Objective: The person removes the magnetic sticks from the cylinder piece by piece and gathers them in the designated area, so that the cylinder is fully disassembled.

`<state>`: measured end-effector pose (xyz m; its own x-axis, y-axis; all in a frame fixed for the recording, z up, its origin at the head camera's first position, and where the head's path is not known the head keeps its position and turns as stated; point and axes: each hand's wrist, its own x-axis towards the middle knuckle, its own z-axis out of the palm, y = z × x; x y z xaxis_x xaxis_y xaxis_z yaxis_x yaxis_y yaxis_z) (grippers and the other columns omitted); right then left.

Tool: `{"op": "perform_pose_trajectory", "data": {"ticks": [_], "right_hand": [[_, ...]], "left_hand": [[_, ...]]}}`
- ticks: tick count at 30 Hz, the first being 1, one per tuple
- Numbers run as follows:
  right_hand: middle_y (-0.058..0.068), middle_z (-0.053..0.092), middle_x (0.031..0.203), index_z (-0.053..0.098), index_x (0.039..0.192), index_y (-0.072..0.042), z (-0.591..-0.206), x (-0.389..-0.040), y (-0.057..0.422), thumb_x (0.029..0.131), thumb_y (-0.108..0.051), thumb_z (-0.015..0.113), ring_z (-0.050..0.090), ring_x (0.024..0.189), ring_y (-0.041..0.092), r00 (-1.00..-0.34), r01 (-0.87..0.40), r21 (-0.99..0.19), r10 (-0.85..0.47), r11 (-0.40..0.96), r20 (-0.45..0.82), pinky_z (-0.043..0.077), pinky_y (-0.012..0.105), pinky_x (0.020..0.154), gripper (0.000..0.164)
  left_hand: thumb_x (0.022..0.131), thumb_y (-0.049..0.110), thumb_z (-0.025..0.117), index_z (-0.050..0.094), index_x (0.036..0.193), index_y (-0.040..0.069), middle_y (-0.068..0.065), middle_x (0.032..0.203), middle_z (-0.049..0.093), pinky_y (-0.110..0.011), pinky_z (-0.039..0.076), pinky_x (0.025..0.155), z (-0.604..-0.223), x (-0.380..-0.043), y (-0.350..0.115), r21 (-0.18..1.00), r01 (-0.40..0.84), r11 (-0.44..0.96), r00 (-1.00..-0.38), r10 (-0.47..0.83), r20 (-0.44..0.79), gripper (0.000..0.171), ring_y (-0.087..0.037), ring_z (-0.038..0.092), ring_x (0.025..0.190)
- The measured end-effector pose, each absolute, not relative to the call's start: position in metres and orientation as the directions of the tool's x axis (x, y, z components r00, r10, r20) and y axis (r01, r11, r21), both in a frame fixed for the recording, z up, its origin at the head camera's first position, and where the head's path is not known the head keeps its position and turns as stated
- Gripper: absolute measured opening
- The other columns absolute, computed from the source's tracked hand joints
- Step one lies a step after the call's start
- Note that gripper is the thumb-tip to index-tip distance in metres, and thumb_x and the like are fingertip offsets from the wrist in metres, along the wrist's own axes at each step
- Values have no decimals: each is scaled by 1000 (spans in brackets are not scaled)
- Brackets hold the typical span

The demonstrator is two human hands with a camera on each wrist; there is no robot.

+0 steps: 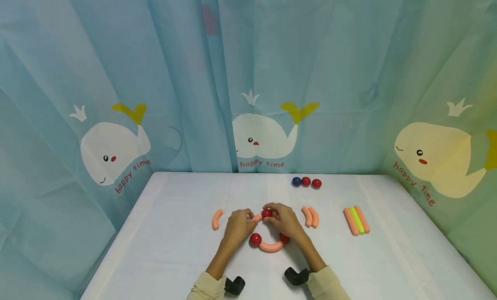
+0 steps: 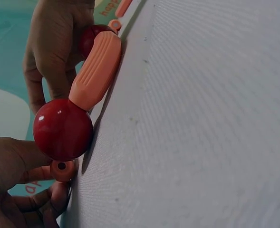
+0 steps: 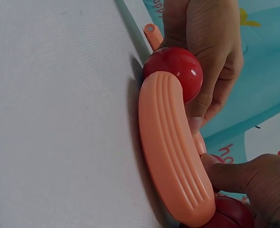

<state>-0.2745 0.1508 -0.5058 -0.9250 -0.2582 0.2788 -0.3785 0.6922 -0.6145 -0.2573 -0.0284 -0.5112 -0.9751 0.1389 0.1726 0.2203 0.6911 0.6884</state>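
A partly built ring of red balls and curved orange rods lies on the white table. Between its fingertips my left hand [image 1: 237, 226] pinches a curved orange rod [image 1: 257, 218] on the ring's far side. At that rod's end, the fingers of my right hand [image 1: 285, 220] grip a red ball [image 1: 266, 213]. Nearer me, a grooved curved orange rod [image 3: 178, 147] joins the left red ball [image 2: 62, 129] to the right red ball [image 3: 230, 213]. My right hand partly covers that right ball in the head view.
Left of the ring lies a single curved orange rod [image 1: 217, 219]. Two more curved rods [image 1: 313, 217] lie to the right, then straight orange rods [image 1: 350, 221] flanking a green rod [image 1: 357, 220]. Along the back edge sit a blue ball [image 1: 297, 181] and two red balls [image 1: 306, 182].
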Motion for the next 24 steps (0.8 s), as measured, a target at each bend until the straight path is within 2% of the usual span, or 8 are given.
{"op": "perform_pose_trajectory", "data": {"ticks": [7,17,24], "right_hand": [[4,65,85,71,109,-11,-508,-275,151,80,-12,80,49,72,10,-935,-348,-611,-217,711,281,41,25,65,30],[4,61,82,70,112,-10,-506,-274,153,81,-12,79,48,73,12,-938,-347,-643,-233,683,258,39,24,64,32],[5,70,98,69,115,-11,-507,-273,157,84,-13,76,58,83,12,-944,-330,-658,-238,678,229,50,30,75,33]], "left_hand": [[87,23,71,69,88,5,7,54,49,-20,32,45,-509,-258,-33,685,234,690,-972,154,177,18,-4,40,47],[90,27,70,69,89,6,5,62,53,-20,37,47,-508,-258,-37,692,235,682,-972,144,187,21,-5,45,52],[90,27,71,67,89,6,3,67,60,-20,42,51,-498,-253,-41,733,218,644,-975,106,197,21,-5,50,57]]}}
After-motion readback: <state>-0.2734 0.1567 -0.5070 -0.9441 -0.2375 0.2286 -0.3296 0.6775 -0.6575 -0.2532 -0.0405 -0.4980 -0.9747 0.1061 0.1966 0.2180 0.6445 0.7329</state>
